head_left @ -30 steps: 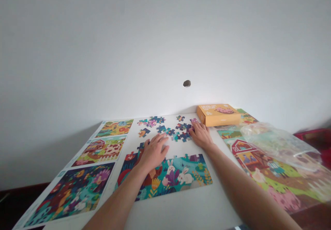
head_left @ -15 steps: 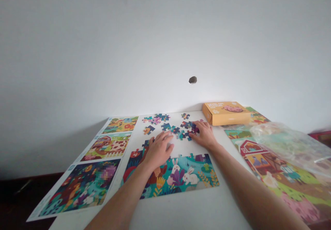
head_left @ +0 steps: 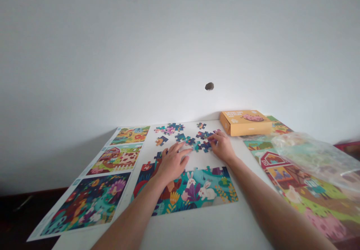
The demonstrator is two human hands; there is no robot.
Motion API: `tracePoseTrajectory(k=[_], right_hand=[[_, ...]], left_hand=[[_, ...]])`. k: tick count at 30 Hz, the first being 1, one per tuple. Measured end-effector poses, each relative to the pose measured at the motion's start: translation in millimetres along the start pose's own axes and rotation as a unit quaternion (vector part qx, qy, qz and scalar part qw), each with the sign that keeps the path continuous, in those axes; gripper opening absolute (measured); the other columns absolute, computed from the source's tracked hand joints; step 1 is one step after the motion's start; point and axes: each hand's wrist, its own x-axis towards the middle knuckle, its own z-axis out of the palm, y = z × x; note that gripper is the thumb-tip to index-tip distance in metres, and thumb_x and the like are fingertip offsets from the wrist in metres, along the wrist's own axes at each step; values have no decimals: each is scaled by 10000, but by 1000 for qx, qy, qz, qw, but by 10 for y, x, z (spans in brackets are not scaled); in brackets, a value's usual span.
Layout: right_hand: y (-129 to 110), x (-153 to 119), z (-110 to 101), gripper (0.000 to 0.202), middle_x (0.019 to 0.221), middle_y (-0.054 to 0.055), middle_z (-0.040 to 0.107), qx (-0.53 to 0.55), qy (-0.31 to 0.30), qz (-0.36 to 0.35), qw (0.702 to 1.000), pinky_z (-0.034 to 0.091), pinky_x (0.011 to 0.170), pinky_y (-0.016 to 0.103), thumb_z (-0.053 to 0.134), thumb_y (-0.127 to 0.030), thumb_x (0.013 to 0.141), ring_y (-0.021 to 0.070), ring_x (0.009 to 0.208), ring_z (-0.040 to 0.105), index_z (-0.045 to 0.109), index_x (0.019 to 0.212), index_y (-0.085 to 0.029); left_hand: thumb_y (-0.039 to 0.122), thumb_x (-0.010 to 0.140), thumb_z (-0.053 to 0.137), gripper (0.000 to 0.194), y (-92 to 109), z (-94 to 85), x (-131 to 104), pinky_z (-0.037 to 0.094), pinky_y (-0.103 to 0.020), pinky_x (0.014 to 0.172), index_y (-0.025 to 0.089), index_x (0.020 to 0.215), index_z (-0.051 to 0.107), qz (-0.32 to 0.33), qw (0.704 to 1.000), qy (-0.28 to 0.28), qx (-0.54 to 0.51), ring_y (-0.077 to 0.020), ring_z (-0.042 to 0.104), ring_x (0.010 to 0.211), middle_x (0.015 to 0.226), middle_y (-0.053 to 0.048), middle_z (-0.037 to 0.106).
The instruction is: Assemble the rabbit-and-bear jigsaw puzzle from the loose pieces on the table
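Note:
My left hand [head_left: 174,162] lies with fingers spread over the upper edge of a partly joined jigsaw puzzle [head_left: 208,192] showing white rabbits and teal plants. Its fingertips reach toward loose dark and teal puzzle pieces [head_left: 190,141], and part of the puzzle is hidden under it. Farther right, my right hand [head_left: 223,147] has its thumb and fingers drawn together at a dark purple puzzle piece [head_left: 206,146] in the loose group. Those fingers partly cover the piece. Several other pieces lie around, among them an orange and blue puzzle piece [head_left: 161,141].
A yellow puzzle box [head_left: 245,123] stands at the back right against the wall. Printed picture sheets [head_left: 89,203] line the left side. On the right, a clear plastic bag [head_left: 312,154] lies over a farm picture [head_left: 303,186]. More pieces [head_left: 170,129] sit near the wall.
My right hand's fingers have curled inward and closed together over the loose pieces. My left hand has stayed nearly in place, its index finger stretched slightly farther right.

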Motion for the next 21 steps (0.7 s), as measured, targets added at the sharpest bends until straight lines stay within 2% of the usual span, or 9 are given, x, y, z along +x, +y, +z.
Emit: tracePoseTrajectory(k=[2, 4, 7, 13, 17, 21], right_hand=[[-67, -24, -4, 201, 996, 66, 623, 4, -43, -25, 999, 391, 934, 365, 591, -307, 855, 230, 1003, 534, 717, 996, -237], [-124, -51, -8, 274, 1081, 60, 612, 0, -74, -49, 996, 373, 952, 396, 640, -410, 834, 245, 1045, 509, 706, 1057, -267], [-171, -81, -10, 337, 1150, 49, 593, -12, -102, -72, 992, 355, 961, 414, 684, -462, 800, 261, 1096, 472, 697, 1100, -308], [-145, -75, 15, 209, 1135, 41, 594, -15, -101, -69, 992, 342, 960, 412, 644, -320, 851, 245, 1095, 458, 717, 1046, -321], [-106, -70, 41, 210, 1118, 58, 585, -14, -99, -73, 992, 344, 936, 423, 602, -217, 853, 247, 1081, 454, 727, 1004, -293], [-101, -75, 43, 188, 1109, 61, 577, -6, -99, -72, 992, 352, 912, 432, 588, -196, 844, 257, 1080, 449, 730, 934, -282]], left_hand=[[333, 941, 443, 353, -6, -1, -3, 304, -524, 1090, 405, 1249, 600, 4, 1000, 0, 3, -285, 369, 1353, 1460, -9, 443], [326, 946, 436, 351, -5, -7, -8, 312, -530, 1078, 421, 1240, 606, 11, 1000, -2, 6, -290, 358, 1358, 1459, -13, 437], [311, 956, 415, 364, 4, -19, -17, 322, -524, 1069, 432, 1244, 601, 23, 1000, -6, 9, -287, 349, 1363, 1460, -21, 422], [324, 944, 426, 383, -3, 20, -7, 324, -500, 1079, 360, 1296, 570, 13, 1000, 0, 21, -287, 357, 1358, 1462, -46, 427], [337, 939, 428, 400, -22, 51, 0, 321, -477, 1087, 308, 1317, 554, 3, 1000, 2, 30, -277, 358, 1361, 1467, -60, 426], [348, 940, 422, 409, -30, 63, -1, 320, -473, 1086, 303, 1330, 538, 3, 999, 3, 37, -272, 361, 1359, 1467, -61, 426]])
